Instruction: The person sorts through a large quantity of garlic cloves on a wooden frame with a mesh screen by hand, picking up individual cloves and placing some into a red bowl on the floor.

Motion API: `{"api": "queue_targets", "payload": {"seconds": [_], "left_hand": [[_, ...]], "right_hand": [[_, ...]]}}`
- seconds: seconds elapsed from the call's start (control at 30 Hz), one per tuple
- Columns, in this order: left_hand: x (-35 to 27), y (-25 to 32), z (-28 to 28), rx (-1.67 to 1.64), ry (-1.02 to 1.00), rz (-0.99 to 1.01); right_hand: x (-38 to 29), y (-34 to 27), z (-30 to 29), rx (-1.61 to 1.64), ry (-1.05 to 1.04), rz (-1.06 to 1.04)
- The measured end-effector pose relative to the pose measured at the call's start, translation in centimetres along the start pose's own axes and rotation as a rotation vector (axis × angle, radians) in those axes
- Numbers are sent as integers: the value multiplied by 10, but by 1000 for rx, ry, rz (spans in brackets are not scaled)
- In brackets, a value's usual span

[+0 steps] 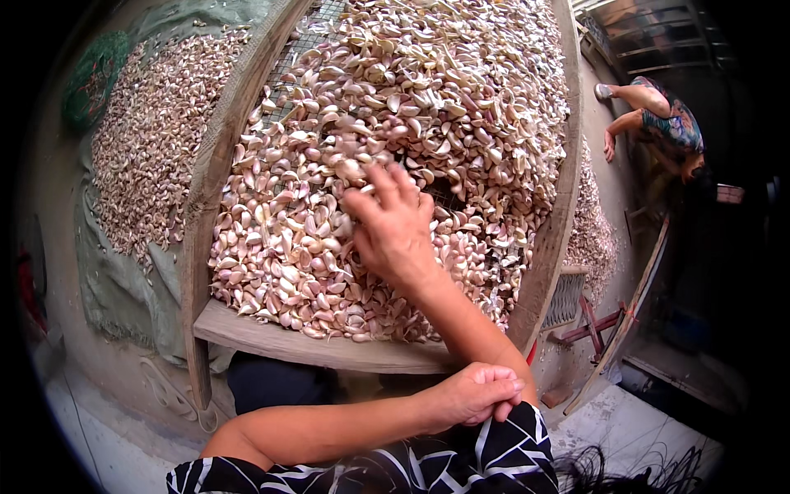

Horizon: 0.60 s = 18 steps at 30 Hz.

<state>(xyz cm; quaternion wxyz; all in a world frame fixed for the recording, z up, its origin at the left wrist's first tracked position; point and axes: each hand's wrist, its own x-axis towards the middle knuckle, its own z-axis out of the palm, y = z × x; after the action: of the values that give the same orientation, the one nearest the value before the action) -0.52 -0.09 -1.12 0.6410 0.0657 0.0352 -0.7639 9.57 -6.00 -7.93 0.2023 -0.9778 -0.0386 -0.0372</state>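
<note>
Loose garlic cloves [296, 241] cover a wire mesh screen [303, 46] set in a wooden frame [327, 343]. My right hand [395, 225] reaches into the middle of them, fingers spread and slightly bent, touching the cloves. Its fingertips are blurred, and a few cloves beside them are blurred too. I see no clove gripped in it. My left hand [484, 395] lies across my body by the right forearm near the elbow, its fingers curled in with nothing visible inside. A dark gap in the cloves shows bare mesh right of my right hand.
More cloves [166, 136] lie on a green woven sheet [117, 290] at left, beside a green net bag [95, 77]. Another heap [592, 234] is on the floor at right, near a wooden pole [636, 302]. Further off, a person [669, 123] bends low.
</note>
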Motion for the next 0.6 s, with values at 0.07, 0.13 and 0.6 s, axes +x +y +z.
{"api": "queue_targets", "payload": {"seconds": [0.07, 0.13, 0.6], "left_hand": [[-2, 1, 0, -3, 2, 2], [-2, 4, 3, 3, -19, -7], [-4, 10, 0, -19, 11, -4]], "right_hand": [[-13, -8, -3, 9, -115, -141], [-35, 0, -19, 56, -278, -269], [-57, 26, -38, 71, 40, 78]]}}
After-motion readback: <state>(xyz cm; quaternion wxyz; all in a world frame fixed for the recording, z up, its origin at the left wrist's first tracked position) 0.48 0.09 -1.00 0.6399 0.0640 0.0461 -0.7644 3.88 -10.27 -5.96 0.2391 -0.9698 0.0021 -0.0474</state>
